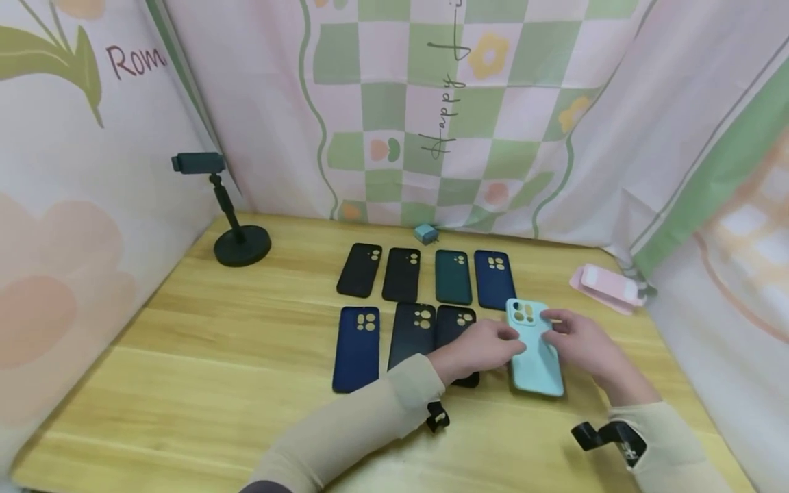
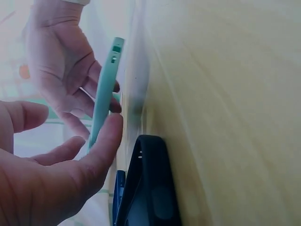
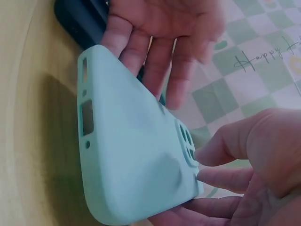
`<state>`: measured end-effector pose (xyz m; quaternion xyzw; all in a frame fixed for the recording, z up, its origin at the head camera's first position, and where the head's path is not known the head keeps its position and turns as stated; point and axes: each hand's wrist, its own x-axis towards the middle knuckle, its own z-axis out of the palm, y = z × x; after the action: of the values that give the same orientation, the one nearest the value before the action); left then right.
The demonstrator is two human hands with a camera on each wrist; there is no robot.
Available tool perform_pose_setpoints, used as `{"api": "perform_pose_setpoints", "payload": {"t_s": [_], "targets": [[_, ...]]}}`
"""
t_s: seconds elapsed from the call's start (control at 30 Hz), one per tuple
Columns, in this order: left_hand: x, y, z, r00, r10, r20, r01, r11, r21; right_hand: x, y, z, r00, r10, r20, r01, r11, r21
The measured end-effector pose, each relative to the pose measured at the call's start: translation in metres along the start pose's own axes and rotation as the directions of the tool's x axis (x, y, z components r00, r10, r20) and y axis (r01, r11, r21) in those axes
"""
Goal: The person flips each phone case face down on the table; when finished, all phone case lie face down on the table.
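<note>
A mint-green phone case [image 1: 535, 363], its camera cutouts at the far end, lies back-up between my two hands, tilted over the wooden table with a shadow beneath it. My right hand [image 1: 582, 346] holds its right edge near the camera cutouts, thumb on the back and fingers reaching below, as the right wrist view shows. At the opposite edge, the left hand [image 1: 477, 349] has its fingers [image 3: 157, 66] mostly straight, fingertips right by the case. Under the left hand and wrist, a black case [image 1: 457, 316] and a dark case [image 1: 411, 335] are partly covered.
A blue case [image 1: 356, 349] lies left in the front row. Behind are two black cases [image 1: 359, 270] [image 1: 402, 274], a green case [image 1: 453, 277] and another blue case [image 1: 494, 279]. A small blue cube [image 1: 426, 233], a black stand [image 1: 242, 244] and a pink object [image 1: 609, 286] stand farther out.
</note>
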<state>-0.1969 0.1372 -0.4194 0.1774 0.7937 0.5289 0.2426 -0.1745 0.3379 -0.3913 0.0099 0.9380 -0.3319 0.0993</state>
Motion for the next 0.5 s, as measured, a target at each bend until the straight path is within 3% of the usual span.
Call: {"api": "perform_pose_setpoints", "payload": {"t_s": [0.13, 0.27, 0.5], "targets": [[0.001, 0.002, 0.004, 0.999, -0.038, 0.023, 0.039, 0.999, -0.021, -0.001, 0.006, 0.001, 1.0, 0.001, 0.022, -0.002, 0.999, 0.055], [0.001, 0.0, 0.009, 0.997, -0.071, 0.042, 0.07, 0.997, 0.026, -0.003, 0.011, 0.003, 0.998, 0.023, 0.052, -0.029, 0.992, 0.122], [-0.006, -0.001, 0.004, 0.996, -0.033, 0.08, 0.026, 0.995, 0.092, -0.007, 0.015, 0.003, 0.998, 0.017, 0.052, -0.023, 0.995, 0.101]]}}
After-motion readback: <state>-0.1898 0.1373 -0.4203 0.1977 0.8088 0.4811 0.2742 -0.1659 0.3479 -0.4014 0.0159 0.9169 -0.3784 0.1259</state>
